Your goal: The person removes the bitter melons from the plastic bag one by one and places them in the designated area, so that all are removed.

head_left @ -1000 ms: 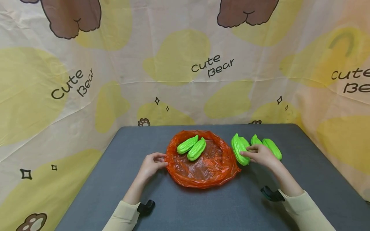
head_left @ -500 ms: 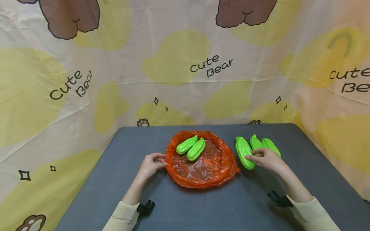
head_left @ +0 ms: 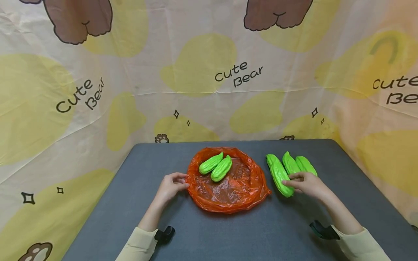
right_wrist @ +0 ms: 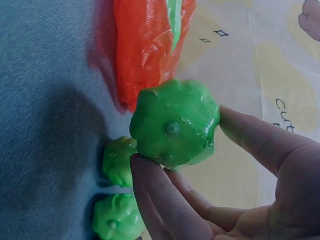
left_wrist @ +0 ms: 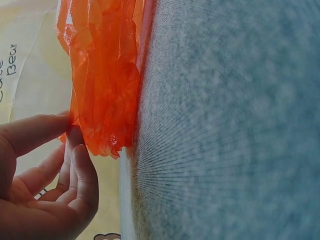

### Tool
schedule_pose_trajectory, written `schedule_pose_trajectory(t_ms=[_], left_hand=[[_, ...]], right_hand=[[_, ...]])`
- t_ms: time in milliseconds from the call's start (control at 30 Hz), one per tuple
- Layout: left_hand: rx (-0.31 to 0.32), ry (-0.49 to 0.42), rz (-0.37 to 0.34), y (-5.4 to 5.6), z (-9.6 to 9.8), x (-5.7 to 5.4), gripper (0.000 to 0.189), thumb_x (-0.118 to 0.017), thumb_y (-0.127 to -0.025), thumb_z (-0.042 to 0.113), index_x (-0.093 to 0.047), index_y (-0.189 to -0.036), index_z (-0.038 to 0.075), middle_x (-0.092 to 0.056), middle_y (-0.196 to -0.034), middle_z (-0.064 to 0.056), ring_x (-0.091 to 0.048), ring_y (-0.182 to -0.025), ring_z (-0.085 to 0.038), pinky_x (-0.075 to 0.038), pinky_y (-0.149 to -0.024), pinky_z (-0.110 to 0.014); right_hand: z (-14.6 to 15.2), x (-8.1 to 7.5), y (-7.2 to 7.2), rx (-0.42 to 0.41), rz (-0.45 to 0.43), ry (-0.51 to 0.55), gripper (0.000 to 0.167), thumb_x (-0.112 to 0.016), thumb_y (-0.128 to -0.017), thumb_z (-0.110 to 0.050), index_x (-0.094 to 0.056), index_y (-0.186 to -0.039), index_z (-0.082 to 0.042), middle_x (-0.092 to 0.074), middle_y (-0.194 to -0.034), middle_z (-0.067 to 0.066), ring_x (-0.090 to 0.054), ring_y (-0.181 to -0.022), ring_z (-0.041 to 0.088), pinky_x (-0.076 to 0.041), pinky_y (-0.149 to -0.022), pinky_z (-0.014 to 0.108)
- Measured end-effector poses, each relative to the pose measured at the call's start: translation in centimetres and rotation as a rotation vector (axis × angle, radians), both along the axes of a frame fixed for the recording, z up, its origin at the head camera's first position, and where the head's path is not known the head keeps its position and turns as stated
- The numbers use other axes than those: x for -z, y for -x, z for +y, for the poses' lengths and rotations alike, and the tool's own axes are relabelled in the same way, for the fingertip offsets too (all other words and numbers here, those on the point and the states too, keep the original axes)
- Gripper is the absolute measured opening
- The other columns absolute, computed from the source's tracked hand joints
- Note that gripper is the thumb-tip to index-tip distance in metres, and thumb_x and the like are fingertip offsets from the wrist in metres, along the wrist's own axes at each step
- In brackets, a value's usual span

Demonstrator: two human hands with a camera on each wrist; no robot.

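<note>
My right hand (head_left: pixel 307 183) pinches a bright green bitter melon (head_left: pixel 283 185) between thumb and fingers, to the right of the bag. Its knobbed end faces the camera in the right wrist view, lifted off the tabletop. On the left, my left hand (head_left: pixel 171 186) pinches the edge of an orange-red plastic bag (left_wrist: pixel 102 75) with thumb and forefinger. The bag's mouth lies wide, its rim (head_left: pixel 225 208) folded out into a ring. Two bitter melons (head_left: pixel 222 169) rest inside it, toward the back left.
More bitter melons (head_left: pixel 306 165) lie at the right of the grey tabletop (head_left: pixel 225 239), just beyond my right hand; two show low in the right wrist view (right_wrist: pixel 117 217). A printed cloth (head_left: pixel 202 72) hangs behind the table and along its sides.
My right hand has moved right and toward me with its bitter melon, away from the bag's right rim. The left hand and the bag have stayed in place.
</note>
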State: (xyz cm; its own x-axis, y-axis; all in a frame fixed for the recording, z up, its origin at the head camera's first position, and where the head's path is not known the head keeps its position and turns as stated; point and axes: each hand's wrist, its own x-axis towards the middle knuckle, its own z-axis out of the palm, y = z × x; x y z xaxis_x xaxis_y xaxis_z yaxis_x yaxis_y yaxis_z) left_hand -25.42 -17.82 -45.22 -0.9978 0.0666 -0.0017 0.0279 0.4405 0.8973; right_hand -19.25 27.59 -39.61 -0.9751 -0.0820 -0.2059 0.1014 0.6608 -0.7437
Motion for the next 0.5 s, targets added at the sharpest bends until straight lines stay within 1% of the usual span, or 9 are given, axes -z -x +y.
schedule_pose_trajectory(t_ms=[200,333,500], left_hand=[[-0.005,0.006,-0.009,0.0,0.0,0.0,0.033,-0.076,-0.078,0.008,-0.068,-0.109,0.001,-0.067,-0.086,-0.010,-0.062,-0.070,-0.013,-0.053,-0.065,-0.031],[-0.004,-0.001,-0.004,0.1,-0.1,0.0,0.033,-0.076,-0.078,0.007,-0.067,-0.109,0.000,-0.067,-0.086,-0.011,-0.061,-0.070,-0.013,-0.053,-0.065,-0.031],[0.002,-0.002,0.003,0.0,0.0,0.0,0.033,-0.076,-0.078,0.007,-0.067,-0.109,0.000,-0.067,-0.085,-0.011,-0.061,-0.070,-0.013,-0.054,-0.065,-0.033]], right_hand=[[0.5,0.2,-0.4,0.003,-0.042,-0.006,0.074,-0.064,-0.087,-0.044,-0.046,-0.129,0.014,-0.058,-0.121,0.031,-0.067,-0.093,0.026,-0.052,-0.084,0.044],[0.8,0.4,-0.6,-0.003,-0.067,0.014,0.074,-0.065,-0.087,-0.044,-0.047,-0.128,0.014,-0.058,-0.119,0.029,-0.067,-0.094,0.026,-0.053,-0.083,0.042],[1.1,0.9,-0.8,-0.026,-0.096,0.043,0.071,-0.067,-0.086,-0.040,-0.048,-0.127,0.015,-0.057,-0.122,0.028,-0.065,-0.100,0.027,-0.054,-0.083,0.040]])
